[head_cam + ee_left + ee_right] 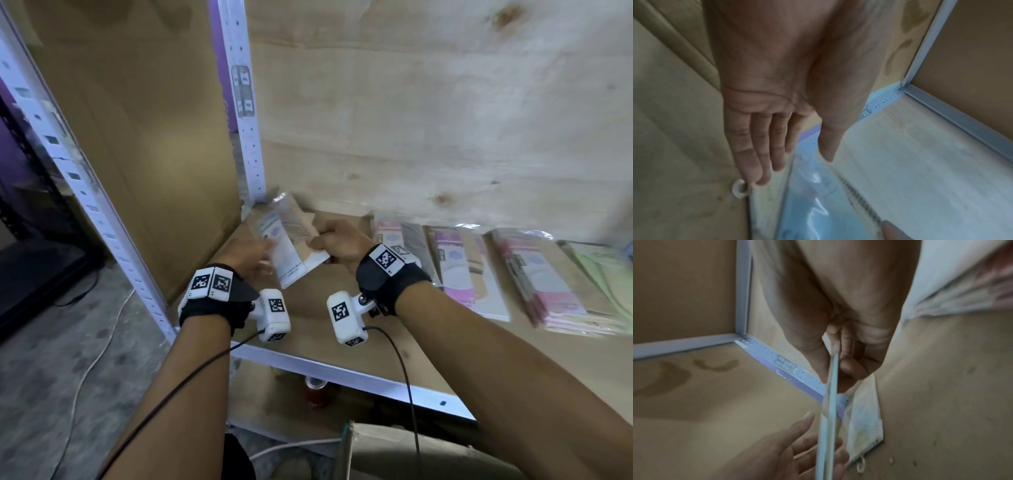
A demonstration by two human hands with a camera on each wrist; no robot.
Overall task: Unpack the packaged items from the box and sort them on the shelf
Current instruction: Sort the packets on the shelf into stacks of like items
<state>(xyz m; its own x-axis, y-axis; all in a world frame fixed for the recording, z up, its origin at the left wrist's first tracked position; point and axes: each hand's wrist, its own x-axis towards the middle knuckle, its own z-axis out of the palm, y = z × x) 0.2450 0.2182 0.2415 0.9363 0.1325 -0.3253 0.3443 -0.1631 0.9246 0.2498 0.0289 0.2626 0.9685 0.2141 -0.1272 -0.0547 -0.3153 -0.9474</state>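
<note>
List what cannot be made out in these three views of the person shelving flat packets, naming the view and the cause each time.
- Print on the packet pinched by the right hand: head view, motion blur.
- Whether the left hand touches that packet: both wrist views, blurred.
- Number of packets in the stacks on the shelf: head view, overlapping.
- The source box: outside every view.
</note>
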